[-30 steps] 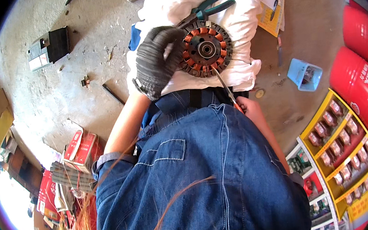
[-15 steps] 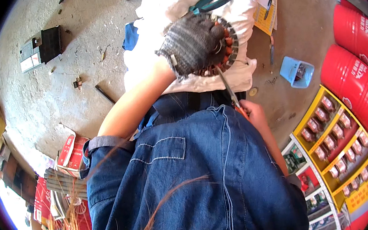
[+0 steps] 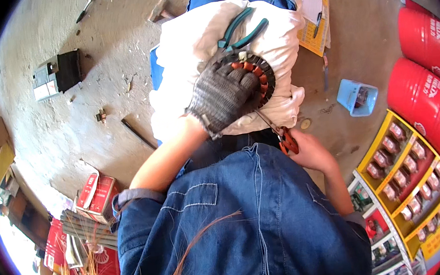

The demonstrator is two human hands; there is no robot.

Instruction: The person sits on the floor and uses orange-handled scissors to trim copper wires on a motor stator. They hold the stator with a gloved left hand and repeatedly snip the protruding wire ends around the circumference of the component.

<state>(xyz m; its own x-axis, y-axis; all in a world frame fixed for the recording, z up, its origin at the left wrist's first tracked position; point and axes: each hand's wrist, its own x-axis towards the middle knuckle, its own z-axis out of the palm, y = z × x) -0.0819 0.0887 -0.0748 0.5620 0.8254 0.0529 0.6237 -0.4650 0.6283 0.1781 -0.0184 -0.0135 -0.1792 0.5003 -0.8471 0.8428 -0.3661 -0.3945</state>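
My left hand (image 3: 221, 96), in a grey knitted glove, is closed on a ring-shaped stator (image 3: 263, 77) with copper windings, covering its left and lower part. That ring rests on folded white cloth (image 3: 171, 46) over my lap. Just beyond it lie teal-handled pliers (image 3: 242, 34). My bare right hand (image 3: 306, 153) grips a slim-jawed metal tool with orange handles (image 3: 286, 139); its tip reaches the lower edge of the stator, partly hidden by the glove.
A black box (image 3: 68, 70), hammer (image 3: 157, 11) and rod (image 3: 137, 132) lie on the floor, left. Right are a clipboard (image 3: 310, 1), blue plastic container (image 3: 356, 98), red drums (image 3: 422, 107) and a yellow rack (image 3: 404, 178). A red carton (image 3: 93, 197) sits lower left.
My gloved hand moved from the stator's left side across it. My right hand and its tool now show more fully. The cloth and stator sit lower in view than before.
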